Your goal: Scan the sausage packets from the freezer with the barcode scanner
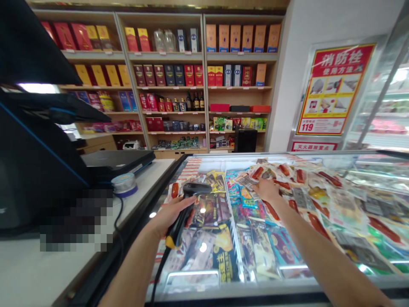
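My left hand (175,216) is wrapped round the handle of a black and yellow barcode scanner (182,217), whose head points right over the freezer's glass top. A cable hangs from the bottom of its handle. Farther right, my right hand (269,190) reaches into a spread of clear sausage packets (300,175), its fingers closed at the edge of one packet (247,181). The fingertips are partly hidden there. A single sausage packet (174,190) lies on the glass just left of the scanner head.
Colourful ice-cream packs (262,243) show through the freezer glass. To the left, a white counter (28,268) carries a dark checkout terminal (32,170), a black scale (118,162) and a roll of tape (124,184). Shelves of boxes (174,74) stand behind.
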`<state>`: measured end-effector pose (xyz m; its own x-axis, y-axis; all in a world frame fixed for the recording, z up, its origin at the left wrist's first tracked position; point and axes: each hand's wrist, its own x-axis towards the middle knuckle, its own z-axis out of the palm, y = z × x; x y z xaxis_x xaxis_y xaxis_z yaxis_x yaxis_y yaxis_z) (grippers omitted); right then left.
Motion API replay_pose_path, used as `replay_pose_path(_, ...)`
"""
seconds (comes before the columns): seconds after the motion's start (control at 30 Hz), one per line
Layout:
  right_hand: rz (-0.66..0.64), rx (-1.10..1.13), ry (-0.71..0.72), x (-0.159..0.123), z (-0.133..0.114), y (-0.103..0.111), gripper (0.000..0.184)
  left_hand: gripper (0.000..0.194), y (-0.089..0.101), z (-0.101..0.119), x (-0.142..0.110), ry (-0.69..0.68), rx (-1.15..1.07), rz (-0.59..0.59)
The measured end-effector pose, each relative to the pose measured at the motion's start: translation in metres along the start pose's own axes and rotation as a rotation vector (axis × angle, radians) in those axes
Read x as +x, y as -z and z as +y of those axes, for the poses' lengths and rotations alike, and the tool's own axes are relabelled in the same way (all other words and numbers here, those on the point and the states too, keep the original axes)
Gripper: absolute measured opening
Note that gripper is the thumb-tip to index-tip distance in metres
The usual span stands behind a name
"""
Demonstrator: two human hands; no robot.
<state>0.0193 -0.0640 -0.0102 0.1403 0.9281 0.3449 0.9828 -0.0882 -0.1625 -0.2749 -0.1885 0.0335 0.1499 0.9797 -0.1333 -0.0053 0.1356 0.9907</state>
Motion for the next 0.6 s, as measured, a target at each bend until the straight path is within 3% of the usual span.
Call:
replay_pose_path(0.2, -0.041, 0.516, 0.097, -0.001, -0.008, -0.002, 0.028, 0.03, 0.003, -0.002, 0.001, -0.006, 0.003, -0.085)
replay_pose_path(0.37, 0.039, 0.828, -0.093, 0.002, -0.002, -0.007, 0.021, 0.03, 0.0, 0.0, -0.001, 0.009, 0.003, -0.066)
replay_pose_path(0.47, 0.094, 1.128, -0.228, 0.004, 0.002, -0.005, 0.02, 0.029, -0.001, 0.0, -0.002, 0.01, -0.002, -0.084)
replay_pose_path(0.6, -0.041, 1.62, -0.238, 0.002, -0.001, 0.003, 0.015, 0.028, 0.001, 0.0, -0.002, 0.005, -0.017, -0.112)
